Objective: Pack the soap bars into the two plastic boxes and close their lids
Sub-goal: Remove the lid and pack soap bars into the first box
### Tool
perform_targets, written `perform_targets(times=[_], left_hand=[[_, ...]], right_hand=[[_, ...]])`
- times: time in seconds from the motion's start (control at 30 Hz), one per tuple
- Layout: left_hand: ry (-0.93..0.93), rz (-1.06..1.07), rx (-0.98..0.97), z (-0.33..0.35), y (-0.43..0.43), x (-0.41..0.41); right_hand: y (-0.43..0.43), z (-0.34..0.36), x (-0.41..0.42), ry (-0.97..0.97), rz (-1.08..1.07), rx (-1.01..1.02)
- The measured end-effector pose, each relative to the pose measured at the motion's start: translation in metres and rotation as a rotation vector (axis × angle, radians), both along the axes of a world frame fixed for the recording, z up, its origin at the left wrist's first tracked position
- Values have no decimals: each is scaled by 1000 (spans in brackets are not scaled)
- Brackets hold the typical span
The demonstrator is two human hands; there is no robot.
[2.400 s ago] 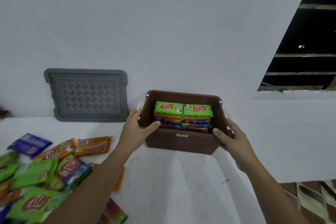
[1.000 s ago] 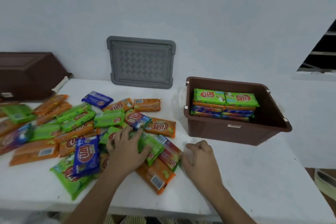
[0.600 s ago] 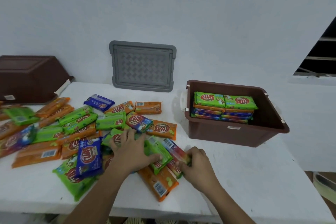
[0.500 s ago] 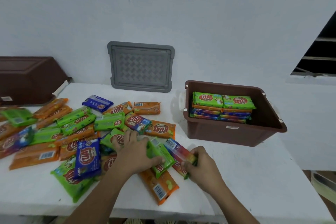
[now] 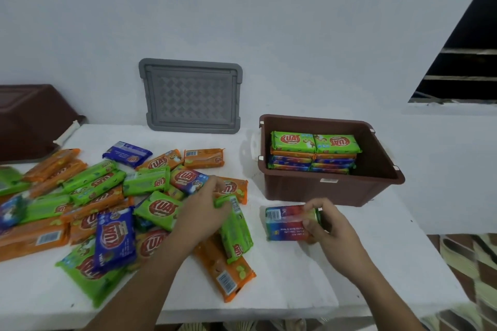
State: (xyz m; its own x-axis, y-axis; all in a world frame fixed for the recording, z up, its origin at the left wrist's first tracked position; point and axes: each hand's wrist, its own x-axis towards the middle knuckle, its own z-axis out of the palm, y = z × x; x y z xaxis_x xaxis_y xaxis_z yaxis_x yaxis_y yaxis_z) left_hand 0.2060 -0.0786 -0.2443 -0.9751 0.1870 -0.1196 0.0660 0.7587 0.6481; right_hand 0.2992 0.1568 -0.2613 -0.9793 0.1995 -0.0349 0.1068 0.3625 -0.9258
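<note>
A brown plastic box (image 5: pixel 322 189) stands at the right of the white table, with stacked soap bars (image 5: pixel 313 152) inside. My right hand (image 5: pixel 326 226) grips a red-and-blue soap bar (image 5: pixel 286 223), held just above the table in front of the box. My left hand (image 5: pixel 200 212) lies on a green soap bar (image 5: pixel 235 231) at the edge of the loose pile (image 5: pixel 107 204), fingers curled over it. A second brown box (image 5: pixel 29 121) lies tipped at the far left. A grey lid (image 5: pixel 191 95) leans against the wall.
The white table (image 5: pixel 309 282) ends at a front edge near me and a right edge beyond the box. A white wall rises behind. A dark window opening (image 5: pixel 468 62) is at the upper right. Patterned floor (image 5: pixel 468 263) shows at the lower right.
My hands left the brown box and dropped to the pile. My right hand has pulled a red-and-blue bar out to the right; my left hand stays on the green bar.
</note>
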Motion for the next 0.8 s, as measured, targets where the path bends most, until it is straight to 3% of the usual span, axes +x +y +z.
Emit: perform_targets(times=[0.2, 0.33, 0.53, 0.63, 0.8], left_hand=[[-300, -96, 240, 25, -5, -10], [-225, -115, 270, 54, -4, -11], [-132, -90, 552, 101, 11, -21], [-117, -94, 620, 110, 41, -36], [-132, -154, 487, 92, 104, -70]], right_hand=[[25, 31, -2, 12, 75, 17], [45, 70, -5, 34, 108, -136], [86, 115, -33, 30, 28, -216], [111, 126, -54, -39, -61, -145], [134, 120, -89, -192, -70, 102]])
